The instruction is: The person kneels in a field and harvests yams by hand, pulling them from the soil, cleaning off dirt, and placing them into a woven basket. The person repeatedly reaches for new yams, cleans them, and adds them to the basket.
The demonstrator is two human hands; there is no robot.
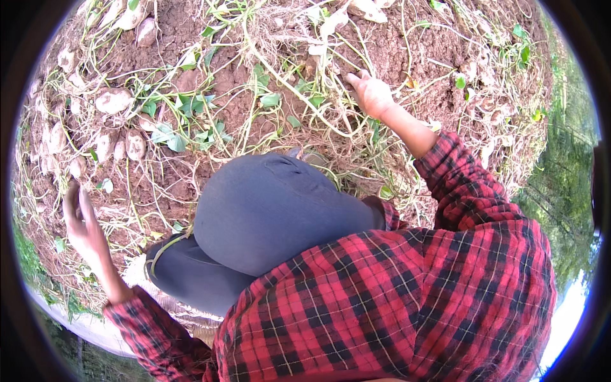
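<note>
My left hand [85, 233] is at the far left, slightly blurred, with its fingers apart and nothing visible in it. Just beyond its fingertips lies a small sweet potato [77, 167]. Several more tubers sit close by, among them an upright one [135, 144] and a larger pale one [113, 101]. My right hand [373, 95] reaches down at the upper right beside a tangle of vine stems [329, 79]. Its fingertips are partly lost among the stems, so whether it grips one is unclear. A pale tuber [365, 9] lies beyond that hand.
Brown soil [229, 95] strewn with vines and green leaves [191, 105] surrounds me. My bent knee [277, 210] fills the middle. A long vine [281, 79] arches across the ground before it. A stem [162, 250] loops over my lower leg. Trees [553, 200] stand at the right rim.
</note>
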